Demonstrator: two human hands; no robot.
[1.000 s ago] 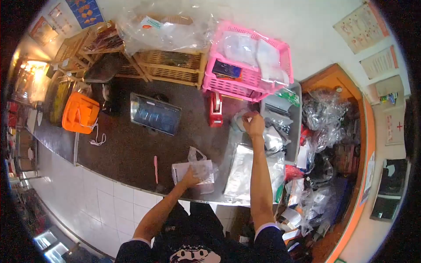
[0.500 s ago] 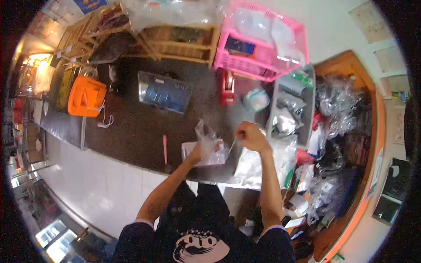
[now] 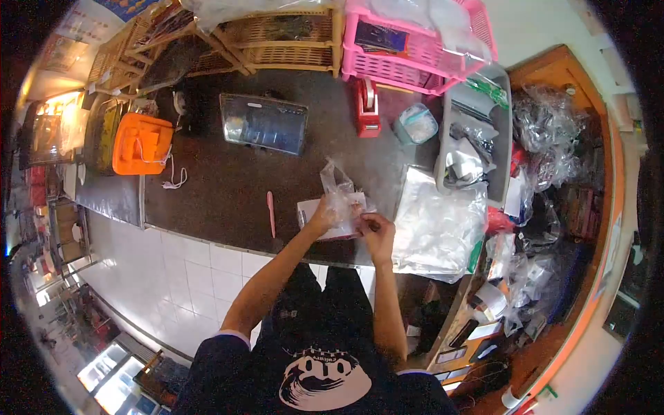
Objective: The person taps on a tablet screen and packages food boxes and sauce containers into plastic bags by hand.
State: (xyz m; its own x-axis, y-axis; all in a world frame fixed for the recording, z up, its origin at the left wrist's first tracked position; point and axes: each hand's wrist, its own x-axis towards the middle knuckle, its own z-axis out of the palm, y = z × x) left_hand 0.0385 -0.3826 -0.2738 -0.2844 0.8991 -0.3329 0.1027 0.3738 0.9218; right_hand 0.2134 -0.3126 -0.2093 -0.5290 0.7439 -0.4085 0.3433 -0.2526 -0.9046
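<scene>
A clear plastic bag (image 3: pixel 335 178) stands up from my left hand (image 3: pixel 325 214), whose fingers are closed around it. Something brownish shows through the plastic beside those fingers, too blurred to name. My right hand (image 3: pixel 377 236) is at the bag's right side, thumb and fingers pinched together; what lies between them is too small to make out. Under the bag and my left hand lies a white, notepad-like thing (image 3: pixel 307 209), partly covered. A pink pen (image 3: pixel 270 214) rests on the dark table to the left.
A stack of clear plastic sheets or bags (image 3: pixel 439 225) lies right of my hands. Behind it are a grey tray (image 3: pixel 444 155), a small tub (image 3: pixel 416 124) and a red tape dispenser (image 3: pixel 367 111). A tablet-like screen (image 3: pixel 264 124), orange container (image 3: pixel 142 145) and pink basket (image 3: pixel 394 66) stand farther back.
My right hand has come down and left, from above the plastic sheets to the bag's right side. My left hand still holds the bag. The whole view has shifted slightly.
</scene>
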